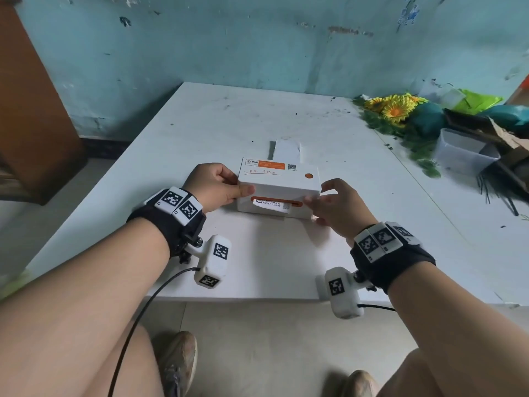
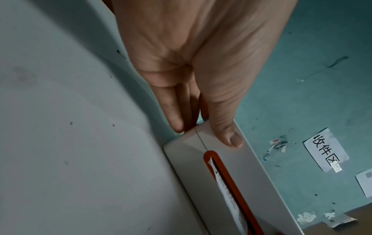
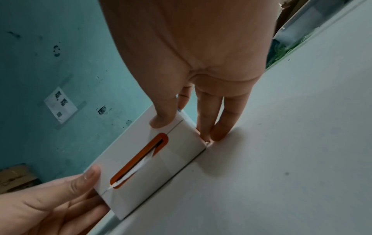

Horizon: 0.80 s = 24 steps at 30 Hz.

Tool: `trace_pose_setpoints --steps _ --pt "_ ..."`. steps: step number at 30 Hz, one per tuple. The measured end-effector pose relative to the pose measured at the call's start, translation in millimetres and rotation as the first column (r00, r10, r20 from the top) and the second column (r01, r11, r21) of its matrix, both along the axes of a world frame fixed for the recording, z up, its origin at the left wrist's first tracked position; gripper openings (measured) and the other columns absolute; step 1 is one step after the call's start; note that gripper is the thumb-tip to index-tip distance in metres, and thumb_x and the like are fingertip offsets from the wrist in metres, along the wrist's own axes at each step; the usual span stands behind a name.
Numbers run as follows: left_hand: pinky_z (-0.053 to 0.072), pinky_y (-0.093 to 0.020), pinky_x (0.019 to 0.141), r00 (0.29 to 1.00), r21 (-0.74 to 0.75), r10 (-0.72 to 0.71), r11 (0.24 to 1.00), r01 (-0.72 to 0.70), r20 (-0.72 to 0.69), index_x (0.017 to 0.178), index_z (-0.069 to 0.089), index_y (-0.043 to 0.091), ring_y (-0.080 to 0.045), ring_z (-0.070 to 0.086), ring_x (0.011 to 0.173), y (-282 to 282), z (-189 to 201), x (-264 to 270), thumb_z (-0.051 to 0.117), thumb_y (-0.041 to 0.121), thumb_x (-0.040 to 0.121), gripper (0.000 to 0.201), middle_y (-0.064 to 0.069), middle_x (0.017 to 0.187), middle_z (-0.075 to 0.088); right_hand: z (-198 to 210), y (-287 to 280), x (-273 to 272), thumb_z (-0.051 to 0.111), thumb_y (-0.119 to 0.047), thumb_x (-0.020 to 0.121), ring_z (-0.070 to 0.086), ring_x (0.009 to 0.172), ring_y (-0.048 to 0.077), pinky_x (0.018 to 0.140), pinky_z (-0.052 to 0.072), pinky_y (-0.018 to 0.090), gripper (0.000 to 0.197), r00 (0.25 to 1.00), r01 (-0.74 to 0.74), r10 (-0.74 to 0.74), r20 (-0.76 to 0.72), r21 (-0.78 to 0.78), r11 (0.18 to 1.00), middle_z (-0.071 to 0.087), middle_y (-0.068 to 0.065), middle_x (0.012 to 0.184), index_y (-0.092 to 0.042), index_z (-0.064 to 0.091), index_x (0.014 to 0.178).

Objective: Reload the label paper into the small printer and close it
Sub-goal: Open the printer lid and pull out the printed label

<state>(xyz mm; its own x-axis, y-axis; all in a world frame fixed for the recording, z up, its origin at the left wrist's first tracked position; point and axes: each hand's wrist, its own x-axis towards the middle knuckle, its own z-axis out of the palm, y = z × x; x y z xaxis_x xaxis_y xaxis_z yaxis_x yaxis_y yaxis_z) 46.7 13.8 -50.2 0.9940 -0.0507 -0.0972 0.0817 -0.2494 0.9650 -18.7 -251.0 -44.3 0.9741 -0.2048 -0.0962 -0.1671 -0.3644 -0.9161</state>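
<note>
We hold the small label printer [image 1: 279, 188] on the white table [image 1: 200, 133] at both ends; our left hand [image 1: 213, 187] clamps one end, thumb on the front, fingers pressed together behind; our right hand [image 1: 339, 209] grips the other, thumb on the lid, fingers slightly spread down the side; the lid looks shut, so we judge closing nearly done; next, a firm press; label paper [image 1: 273, 204] pokes from the orange slot between our thumbs.

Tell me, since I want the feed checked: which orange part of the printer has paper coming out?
The long orange-rimmed slot on the printer's front face, with a white label sticking out. The other orange parts, the round button and the sticker, sit on top.
</note>
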Motion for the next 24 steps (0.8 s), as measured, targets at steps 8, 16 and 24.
trace_pose_setpoints --steps 8,16,24 --pt "0.065 -0.039 0.088 0.999 0.003 0.023 1.0 -0.023 0.024 0.105 0.067 -0.002 -0.03 0.079 0.105 -1.5 0.4 -3.2 0.097 0.017 0.073 0.047 -0.013 0.101 0.081 1.8 0.4 2.2 0.083 -0.029 0.09 0.076 0.1 0.043 0.09 0.062 0.063 0.03 1.0 0.02 -0.02 -0.006 -0.023 1.0 0.077 0.011 0.1 -0.024 0.054 0.097" --pt "0.064 -0.051 0.095 0.998 0.061 -0.005 0.998 0.002 0.057 0.092 0.068 0.006 -0.034 0.08 0.097 1.2 1.6 -1.4 0.099 0.023 0.07 0.042 -0.01 0.092 0.081 2.7 -1.7 5.9 0.085 -0.027 0.089 0.076 0.102 0.043 0.089 0.063 0.061 0.031 0.999 0.028 -0.028 -0.016 -0.015 1.0 0.076 0.012 0.102 -0.022 0.056 0.096" --pt "0.065 -0.048 0.094 0.999 0.03 -0.008 1.0 0.006 0.048 0.096 0.068 0.011 -0.023 0.078 0.094 0.2 0.3 -3.9 0.098 0.023 0.073 0.04 -0.01 0.099 0.082 3.7 0.8 4.9 0.083 -0.017 0.09 0.076 0.104 0.036 0.082 0.067 0.055 0.028 0.998 0.06 -0.06 -0.01 0.027 0.998 0.074 0.016 0.106 -0.017 0.057 0.1"
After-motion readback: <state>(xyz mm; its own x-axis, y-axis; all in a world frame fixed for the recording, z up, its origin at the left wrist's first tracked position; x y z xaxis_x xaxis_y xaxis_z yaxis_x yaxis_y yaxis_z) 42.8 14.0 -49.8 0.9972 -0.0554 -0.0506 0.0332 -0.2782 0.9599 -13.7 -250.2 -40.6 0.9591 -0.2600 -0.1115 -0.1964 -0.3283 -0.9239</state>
